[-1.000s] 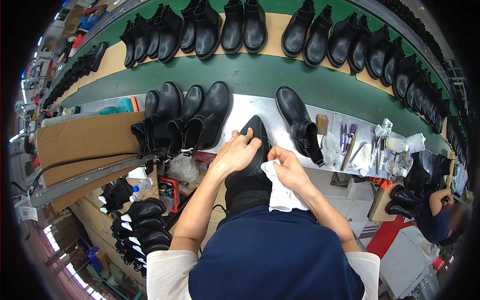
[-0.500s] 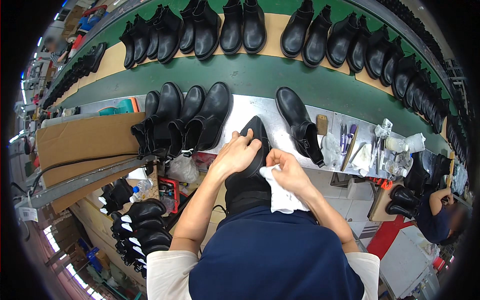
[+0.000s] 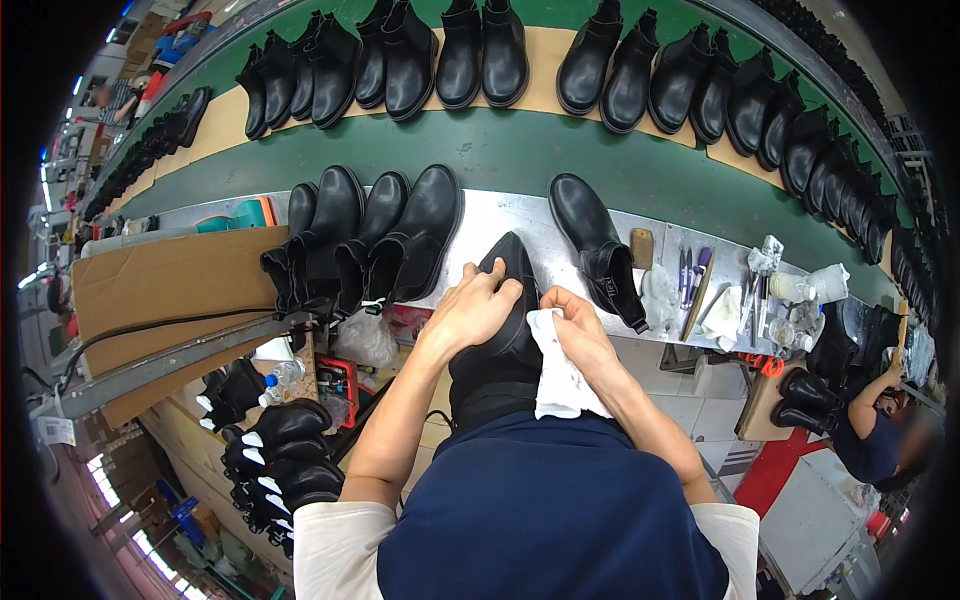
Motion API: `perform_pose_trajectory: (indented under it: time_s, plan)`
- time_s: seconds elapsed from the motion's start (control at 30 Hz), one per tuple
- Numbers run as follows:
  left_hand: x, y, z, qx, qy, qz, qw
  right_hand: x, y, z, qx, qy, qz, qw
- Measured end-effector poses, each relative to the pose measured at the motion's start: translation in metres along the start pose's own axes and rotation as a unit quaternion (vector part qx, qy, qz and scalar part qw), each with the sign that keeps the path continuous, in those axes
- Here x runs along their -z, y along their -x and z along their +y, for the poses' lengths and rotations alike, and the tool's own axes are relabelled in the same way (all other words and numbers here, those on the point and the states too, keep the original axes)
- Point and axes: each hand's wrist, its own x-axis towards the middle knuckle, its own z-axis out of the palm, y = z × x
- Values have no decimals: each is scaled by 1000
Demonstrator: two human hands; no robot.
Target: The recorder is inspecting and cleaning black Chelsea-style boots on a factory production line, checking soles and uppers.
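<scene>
Black boot [image 3: 505,320] held against lap, toe on bench edge [image 3: 520,225]. Left hand [image 3: 470,310] clasped over its upper, steadying. Right hand [image 3: 578,325] pinches white cloth [image 3: 560,375] against boot side. Step: wiping leather. Next, probably: rotate boot, firm grip. Beyond: finished boots [image 3: 380,240], conveyor [image 3: 500,150]

Glossy black leather boot [image 3: 508,330], soft white cloth [image 3: 560,375], matt cardboard [image 3: 160,280]

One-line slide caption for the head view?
Left hand steadies a black boot while right hand presses a white cloth against it.
</scene>
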Motion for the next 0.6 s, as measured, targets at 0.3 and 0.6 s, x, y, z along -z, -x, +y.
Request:
perform_pose_trajectory:
  time_s: [0.3, 0.6]
  plan:
    - [1, 1, -4, -4, 12, 0, 1000, -7, 11, -12, 70, 215, -91, 970]
    - [4, -5, -8, -69, 2, -13, 998, 7, 2, -3, 122, 136, -81, 980]
